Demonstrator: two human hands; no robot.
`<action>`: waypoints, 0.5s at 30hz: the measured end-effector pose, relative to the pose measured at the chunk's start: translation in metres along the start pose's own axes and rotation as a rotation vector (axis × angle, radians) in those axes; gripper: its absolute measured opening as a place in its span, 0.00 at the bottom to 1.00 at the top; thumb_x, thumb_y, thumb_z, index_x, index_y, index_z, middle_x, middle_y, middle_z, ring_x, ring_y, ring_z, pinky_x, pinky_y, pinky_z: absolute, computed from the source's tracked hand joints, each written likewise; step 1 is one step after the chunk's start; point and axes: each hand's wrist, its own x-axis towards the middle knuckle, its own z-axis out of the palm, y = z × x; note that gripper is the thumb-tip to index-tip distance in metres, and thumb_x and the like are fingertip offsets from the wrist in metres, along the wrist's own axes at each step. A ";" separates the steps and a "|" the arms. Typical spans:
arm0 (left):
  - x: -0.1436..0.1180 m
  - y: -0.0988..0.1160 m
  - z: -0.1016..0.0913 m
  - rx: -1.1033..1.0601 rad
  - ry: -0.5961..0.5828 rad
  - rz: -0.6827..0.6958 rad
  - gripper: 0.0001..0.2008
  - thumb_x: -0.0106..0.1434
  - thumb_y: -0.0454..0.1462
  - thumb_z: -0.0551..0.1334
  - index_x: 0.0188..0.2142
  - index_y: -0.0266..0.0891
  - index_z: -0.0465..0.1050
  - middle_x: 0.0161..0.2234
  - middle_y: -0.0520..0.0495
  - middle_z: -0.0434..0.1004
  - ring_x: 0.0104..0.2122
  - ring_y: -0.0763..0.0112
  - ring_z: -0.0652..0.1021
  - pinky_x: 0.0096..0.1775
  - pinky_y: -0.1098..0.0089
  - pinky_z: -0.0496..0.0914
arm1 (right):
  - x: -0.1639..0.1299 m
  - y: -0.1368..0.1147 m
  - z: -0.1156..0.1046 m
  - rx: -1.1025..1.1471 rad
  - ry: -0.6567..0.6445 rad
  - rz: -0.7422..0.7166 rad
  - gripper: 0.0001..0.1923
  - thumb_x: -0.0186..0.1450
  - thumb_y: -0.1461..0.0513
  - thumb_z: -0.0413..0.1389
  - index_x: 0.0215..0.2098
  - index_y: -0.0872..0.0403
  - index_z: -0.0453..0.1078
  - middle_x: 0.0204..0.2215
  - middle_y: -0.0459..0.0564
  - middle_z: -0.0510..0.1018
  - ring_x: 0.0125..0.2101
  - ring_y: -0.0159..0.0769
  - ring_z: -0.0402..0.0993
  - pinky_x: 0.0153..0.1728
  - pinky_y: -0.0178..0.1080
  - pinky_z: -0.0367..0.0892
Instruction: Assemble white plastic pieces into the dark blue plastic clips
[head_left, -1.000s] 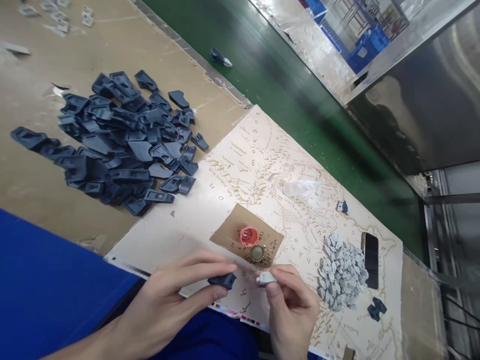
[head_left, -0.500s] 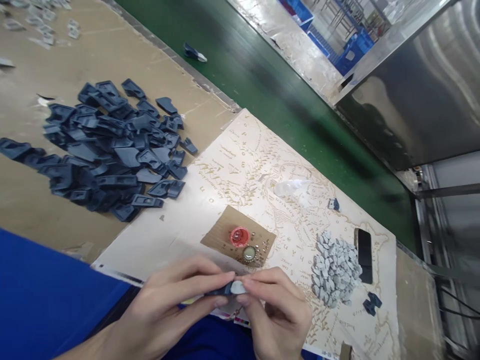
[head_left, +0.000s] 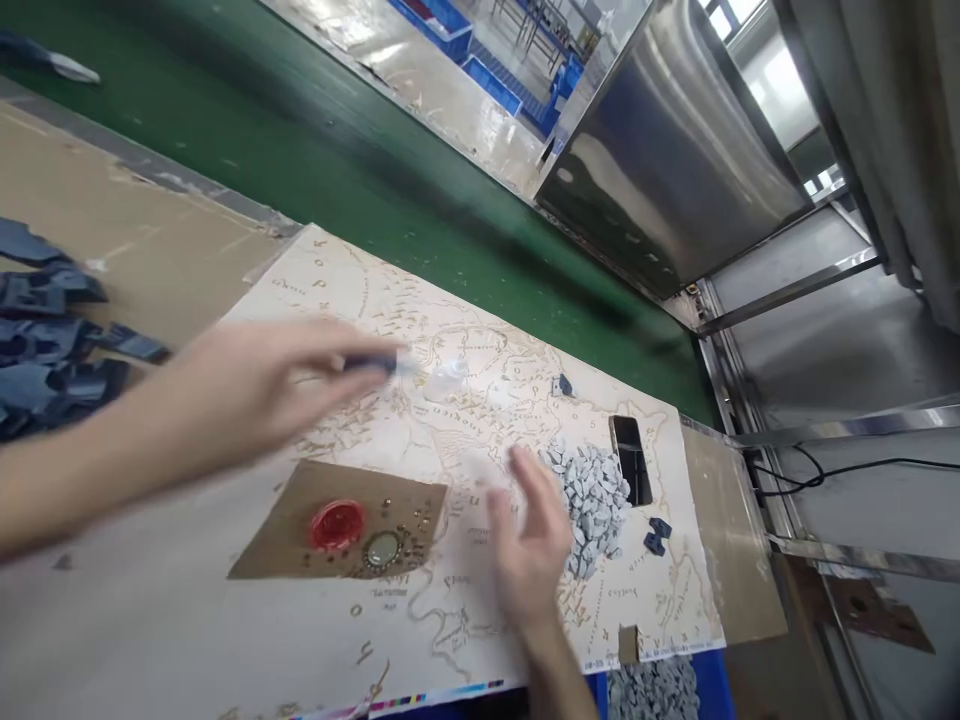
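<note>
Fingers of the left hand [head_left: 247, 385], mid-left of the frame, pinch a dark plastic part [head_left: 373, 364]; right hand [head_left: 529, 545], lower centre, is open wide. Better keep the pinch firm while reaching.

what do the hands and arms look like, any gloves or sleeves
Both are bare: no gloves, rings or watch show. The left hand and its forearm are uncovered as far as the picture's edge, no sleeve in view. The right hand is bare too, wrist uncovered. Both are blurred, so fine marks cannot be told.
</note>
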 end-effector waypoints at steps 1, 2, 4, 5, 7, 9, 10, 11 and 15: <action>0.037 -0.002 -0.004 0.070 0.032 -0.061 0.24 0.63 0.56 0.61 0.47 0.46 0.88 0.49 0.44 0.86 0.40 0.55 0.85 0.47 0.53 0.81 | 0.013 0.017 -0.012 -0.169 -0.005 -0.022 0.19 0.77 0.56 0.54 0.62 0.50 0.78 0.50 0.57 0.88 0.50 0.47 0.85 0.49 0.52 0.84; 0.071 -0.004 -0.008 0.122 0.054 -0.113 0.22 0.67 0.52 0.62 0.48 0.40 0.86 0.52 0.40 0.84 0.40 0.55 0.84 0.48 0.50 0.80 | 0.025 0.032 -0.023 -0.235 0.004 -0.039 0.18 0.76 0.57 0.54 0.59 0.51 0.81 0.50 0.58 0.88 0.50 0.49 0.84 0.50 0.53 0.83; 0.124 -0.006 -0.016 0.225 0.104 -0.184 0.19 0.73 0.48 0.66 0.52 0.35 0.81 0.53 0.40 0.83 0.48 0.54 0.84 0.54 0.49 0.79 | 0.044 0.056 -0.038 -0.250 0.014 -0.098 0.17 0.76 0.57 0.54 0.50 0.50 0.85 0.45 0.58 0.89 0.44 0.52 0.84 0.47 0.56 0.82; 0.144 -0.009 -0.021 0.270 0.106 -0.188 0.19 0.74 0.48 0.67 0.54 0.36 0.79 0.53 0.42 0.82 0.51 0.54 0.83 0.55 0.50 0.79 | 0.051 0.065 -0.041 -0.225 0.024 -0.131 0.17 0.75 0.55 0.54 0.45 0.48 0.86 0.40 0.58 0.89 0.39 0.54 0.84 0.43 0.57 0.81; 0.168 -0.020 -0.035 0.379 0.111 -0.205 0.18 0.75 0.46 0.67 0.56 0.37 0.77 0.55 0.41 0.81 0.53 0.56 0.82 0.55 0.51 0.80 | 0.063 0.082 -0.038 -0.174 0.040 -0.187 0.17 0.74 0.52 0.56 0.37 0.45 0.86 0.31 0.58 0.87 0.32 0.55 0.80 0.36 0.57 0.78; 0.171 -0.034 -0.055 0.488 0.121 -0.217 0.17 0.75 0.44 0.67 0.58 0.38 0.76 0.59 0.40 0.79 0.55 0.55 0.81 0.56 0.49 0.79 | 0.071 0.096 -0.029 -0.197 0.021 -0.246 0.19 0.74 0.50 0.54 0.36 0.42 0.86 0.29 0.56 0.86 0.30 0.55 0.80 0.32 0.56 0.77; 0.163 -0.039 -0.066 0.534 0.121 -0.217 0.18 0.75 0.44 0.67 0.59 0.39 0.76 0.61 0.39 0.77 0.56 0.54 0.81 0.58 0.48 0.78 | 0.072 0.101 -0.026 -0.211 0.004 -0.256 0.20 0.74 0.49 0.52 0.36 0.40 0.86 0.30 0.55 0.86 0.30 0.55 0.81 0.31 0.55 0.78; 0.149 -0.043 -0.077 0.570 0.105 -0.211 0.19 0.75 0.45 0.67 0.60 0.39 0.75 0.62 0.38 0.77 0.57 0.53 0.80 0.58 0.47 0.78 | 0.072 0.104 -0.024 -0.220 -0.007 -0.243 0.21 0.74 0.47 0.51 0.37 0.39 0.86 0.32 0.55 0.87 0.31 0.55 0.82 0.30 0.55 0.78; 0.063 -0.054 -0.114 0.612 -0.136 -0.157 0.19 0.74 0.46 0.68 0.58 0.39 0.78 0.58 0.40 0.81 0.52 0.55 0.83 0.55 0.49 0.78 | 0.063 0.092 -0.028 -0.010 -0.040 0.069 0.20 0.65 0.38 0.59 0.36 0.37 0.87 0.39 0.56 0.89 0.37 0.58 0.87 0.32 0.55 0.83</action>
